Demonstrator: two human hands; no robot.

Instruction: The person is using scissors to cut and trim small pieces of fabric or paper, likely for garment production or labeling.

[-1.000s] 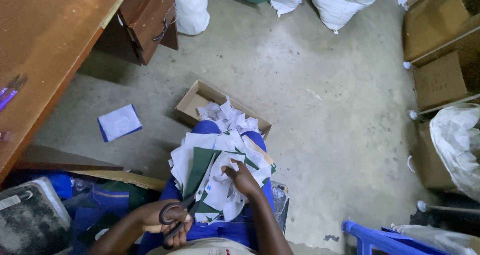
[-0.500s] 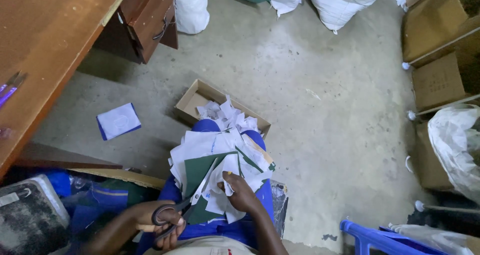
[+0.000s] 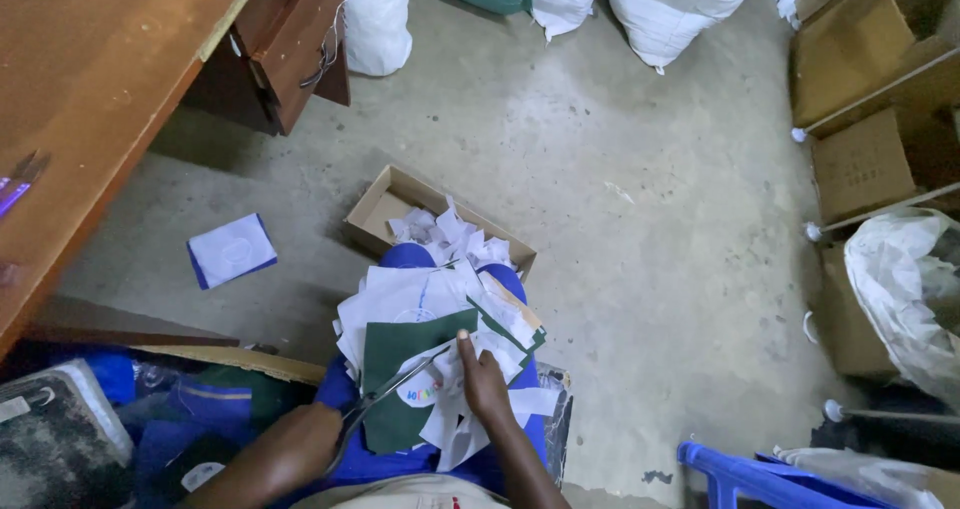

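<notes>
Concrete floor, person seated, pile of white and green fabric pieces (image 3: pixel 420 314) on the lap. Left hand (image 3: pixel 290 449) clenched on scissors (image 3: pixel 385 394), blades open into the pile. Right hand (image 3: pixel 485 384) pinches a white piece at the pile's near edge. Cardboard box (image 3: pixel 375 209) of scraps just beyond the pile; wooden desk (image 3: pixel 90 79) far left of it.
</notes>
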